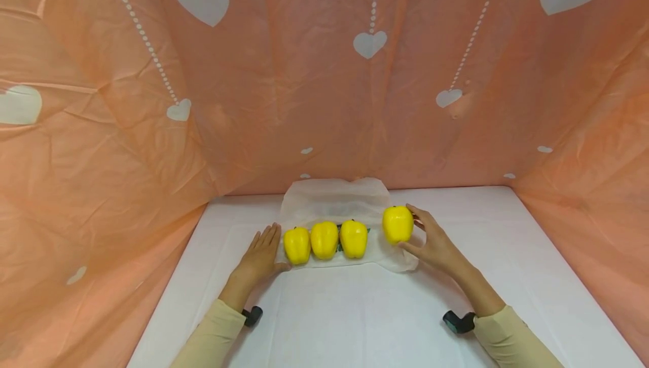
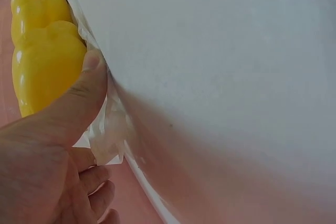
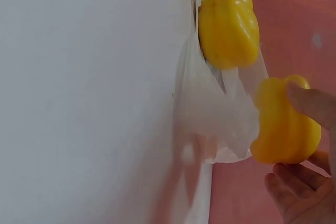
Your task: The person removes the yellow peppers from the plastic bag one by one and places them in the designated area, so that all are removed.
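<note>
Between thumb and fingers, my right hand (image 1: 438,247) grips a yellow bell pepper (image 1: 398,225), at the right end of a white plastic bag (image 1: 334,199). In the right wrist view this bell pepper (image 3: 287,121) is apart from the others. Three more yellow bell peppers (image 1: 324,240) stand side by side in a row on the bag. At the row's left end, my left hand (image 1: 261,255) rests with extended fingers at the bag's edge. In the left wrist view its thumb (image 2: 90,69) lies on the bag's edge (image 2: 107,135), beside the nearest bell pepper (image 2: 47,64).
A white table (image 1: 324,317) lies under the bag and hands. Orange-pink sheeting (image 1: 324,103) with white hearts rises behind the table and along both sides. Dark green print shows on the bag between and beside the bell peppers.
</note>
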Available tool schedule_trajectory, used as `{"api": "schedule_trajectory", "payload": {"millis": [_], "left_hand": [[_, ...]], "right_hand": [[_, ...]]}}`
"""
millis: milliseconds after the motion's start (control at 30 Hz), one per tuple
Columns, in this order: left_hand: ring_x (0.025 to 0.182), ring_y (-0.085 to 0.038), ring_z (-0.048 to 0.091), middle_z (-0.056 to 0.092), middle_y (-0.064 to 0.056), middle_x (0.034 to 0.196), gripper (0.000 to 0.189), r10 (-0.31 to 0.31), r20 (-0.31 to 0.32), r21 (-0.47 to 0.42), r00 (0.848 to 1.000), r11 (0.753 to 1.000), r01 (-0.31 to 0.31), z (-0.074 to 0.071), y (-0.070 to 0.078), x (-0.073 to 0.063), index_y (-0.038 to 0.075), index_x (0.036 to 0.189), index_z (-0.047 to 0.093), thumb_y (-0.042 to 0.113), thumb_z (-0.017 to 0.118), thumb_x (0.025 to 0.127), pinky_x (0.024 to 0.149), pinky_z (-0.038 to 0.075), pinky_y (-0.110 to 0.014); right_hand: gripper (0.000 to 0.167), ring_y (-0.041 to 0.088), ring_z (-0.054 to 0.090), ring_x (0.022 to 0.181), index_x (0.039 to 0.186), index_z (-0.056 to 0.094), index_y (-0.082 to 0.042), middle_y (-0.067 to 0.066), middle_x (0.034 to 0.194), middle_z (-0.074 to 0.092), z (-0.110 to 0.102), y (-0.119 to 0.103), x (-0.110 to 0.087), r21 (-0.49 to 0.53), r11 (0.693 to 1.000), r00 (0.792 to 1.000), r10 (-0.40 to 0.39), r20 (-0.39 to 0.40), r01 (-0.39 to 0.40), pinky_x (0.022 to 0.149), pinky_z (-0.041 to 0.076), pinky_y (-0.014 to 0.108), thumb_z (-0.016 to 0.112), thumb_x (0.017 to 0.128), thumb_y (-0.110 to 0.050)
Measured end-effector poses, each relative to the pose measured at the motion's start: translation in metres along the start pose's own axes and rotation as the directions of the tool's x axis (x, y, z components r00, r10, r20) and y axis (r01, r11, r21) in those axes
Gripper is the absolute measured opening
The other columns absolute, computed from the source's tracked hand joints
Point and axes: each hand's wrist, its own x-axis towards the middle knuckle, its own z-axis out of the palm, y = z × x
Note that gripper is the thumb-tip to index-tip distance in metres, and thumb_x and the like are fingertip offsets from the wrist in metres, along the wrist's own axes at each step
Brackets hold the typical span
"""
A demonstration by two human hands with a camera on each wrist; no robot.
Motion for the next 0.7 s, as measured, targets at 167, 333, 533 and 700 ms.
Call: {"api": "schedule_trajectory", "payload": {"millis": [167,333,533,700], "left_hand": [[0.162,-0.047,0.017,0.017,-0.032,0.174,0.107,-0.008,0.000,-0.016,1.000,1.000,0.008,-0.001,-0.001,-0.001,-0.015,0.164,0.019,0.037,0.082,0.096,0.134,0.010,-0.059],[0.162,-0.047,0.017,0.017,-0.032,0.174,0.106,-0.005,0.000,-0.018,1.000,1.000,0.005,-0.001,-0.003,-0.002,-0.015,0.164,0.019,0.036,0.082,0.096,0.134,0.010,-0.059],[0.163,-0.046,0.017,0.018,-0.031,0.174,0.106,-0.002,0.001,-0.007,1.000,1.000,0.002,0.002,-0.005,0.000,-0.014,0.164,0.019,0.037,0.081,0.096,0.135,0.009,-0.058],[0.163,-0.046,0.017,0.018,-0.032,0.174,0.104,0.007,0.000,-0.004,1.000,1.000,-0.007,0.002,-0.006,0.000,-0.015,0.164,0.020,0.037,0.081,0.097,0.134,0.010,-0.059]], "right_hand": [[0.093,0.050,0.052,0.137,0.158,0.036,0.009,0.030,0.156,0.045,-0.003,0.005,-0.001,0.011,1.000,1.000,0.002,-0.013,-0.002,0.113,0.047,0.061,0.090,0.083,0.002],[0.094,0.051,0.052,0.136,0.158,0.037,0.009,0.030,0.154,0.047,-0.008,0.011,-0.002,0.018,1.000,0.999,-0.010,-0.044,0.010,0.112,0.047,0.060,0.091,0.082,0.004],[0.095,0.050,0.050,0.137,0.159,0.036,0.009,0.031,0.154,0.047,-0.013,0.014,-0.001,0.032,0.999,0.998,0.017,-0.058,-0.015,0.112,0.045,0.059,0.091,0.082,0.004],[0.094,0.050,0.050,0.137,0.159,0.035,0.009,0.031,0.155,0.046,-0.017,0.016,-0.001,0.012,0.999,0.997,0.046,-0.054,-0.045,0.112,0.045,0.061,0.090,0.084,0.001]]}}
